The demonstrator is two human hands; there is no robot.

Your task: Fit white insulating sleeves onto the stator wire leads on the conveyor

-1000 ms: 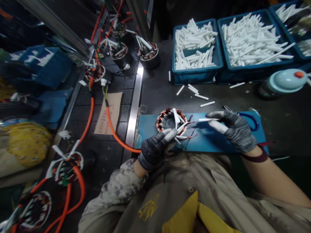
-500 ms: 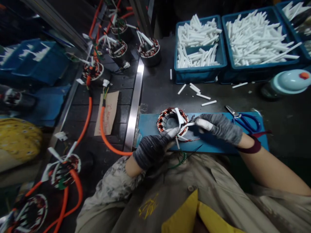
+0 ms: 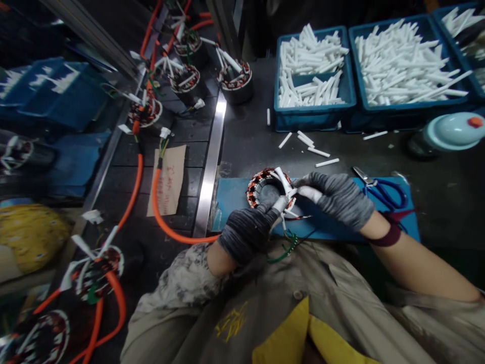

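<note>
Grey-gloved, your left grip [image 3: 246, 230] pinches white tubes [image 3: 290, 193] at the right rim of the copper-wound ring [image 3: 252, 188], which lies just beyond it on the blue mat [image 3: 229, 194]. The widest tube [image 3: 281, 178] points leftward, away from you. Your right grip [image 3: 337, 199], equally near, pinches their right end; fingers hide where they join.

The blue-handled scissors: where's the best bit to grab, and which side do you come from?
Probably the blue handles, from above and the person's right. The scissors lie flat on the blue mat, metal blades pointing away and left, so fingers coming from there would meet the handles, not the blades.
</note>
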